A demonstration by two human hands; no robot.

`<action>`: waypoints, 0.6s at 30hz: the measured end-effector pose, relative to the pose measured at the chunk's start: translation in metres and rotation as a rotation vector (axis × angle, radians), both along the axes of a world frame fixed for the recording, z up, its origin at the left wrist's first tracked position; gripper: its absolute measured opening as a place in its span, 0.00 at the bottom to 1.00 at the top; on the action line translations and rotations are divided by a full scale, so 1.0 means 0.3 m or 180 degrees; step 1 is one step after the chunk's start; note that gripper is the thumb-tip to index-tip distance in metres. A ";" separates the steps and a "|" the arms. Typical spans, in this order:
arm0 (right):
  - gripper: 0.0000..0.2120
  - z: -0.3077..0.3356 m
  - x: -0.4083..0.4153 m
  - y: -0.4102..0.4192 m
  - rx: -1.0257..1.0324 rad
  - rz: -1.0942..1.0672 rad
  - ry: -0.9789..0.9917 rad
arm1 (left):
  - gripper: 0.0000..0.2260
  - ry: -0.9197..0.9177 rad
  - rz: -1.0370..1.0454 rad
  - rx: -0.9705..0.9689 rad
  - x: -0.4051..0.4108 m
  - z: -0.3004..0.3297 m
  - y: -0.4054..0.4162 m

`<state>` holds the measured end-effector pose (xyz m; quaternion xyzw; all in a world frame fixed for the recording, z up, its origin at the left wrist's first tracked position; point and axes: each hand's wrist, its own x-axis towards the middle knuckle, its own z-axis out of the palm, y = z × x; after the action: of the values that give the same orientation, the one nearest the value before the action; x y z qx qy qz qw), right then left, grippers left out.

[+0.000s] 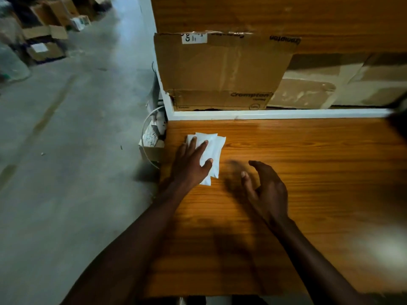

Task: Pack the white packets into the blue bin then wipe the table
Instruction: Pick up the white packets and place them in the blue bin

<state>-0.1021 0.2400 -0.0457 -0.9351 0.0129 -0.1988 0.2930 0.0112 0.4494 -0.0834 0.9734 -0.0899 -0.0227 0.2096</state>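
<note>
A small pile of white packets (213, 150) lies overlapping near the far left corner of the wooden table (308, 172). My left hand (190, 164) rests flat on the pile, fingers spread across the packets. My right hand (266, 188) hovers just to the right of the pile, fingers curled loosely apart and holding nothing; it is motion-blurred. No blue bin shows in this view.
A brown cardboard box (222, 71) stands behind the white ledge (275, 114) at the table's far edge. Left of the table lies grey concrete floor (66, 128) with stacked boxes (46, 36) far back. Cables and a small box (152, 139) sit at the table's left corner.
</note>
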 end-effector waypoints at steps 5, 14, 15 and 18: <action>0.24 -0.018 0.009 0.082 0.0032 -0.0160 0.0025 | 0.27 -0.0323 -0.0086 -0.0172 0.001 0.011 0.042; 0.28 -0.032 0.175 0.255 -0.0206 -0.0009 0.0565 | 0.26 -0.0654 0.0020 -0.0657 0.023 0.030 0.181; 0.28 -0.028 0.207 0.284 -0.0264 0.0054 0.0667 | 0.26 -0.0672 0.0064 -0.0645 0.019 0.040 0.198; 0.31 -0.039 0.305 0.366 -0.0477 0.0211 0.1152 | 0.27 -0.0719 0.0134 -0.0552 0.012 0.058 0.245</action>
<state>-0.0106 0.3498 -0.0573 -0.9747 0.0198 -0.0181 0.2219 0.0150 0.5228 -0.0659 0.9496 -0.0940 0.0993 0.2819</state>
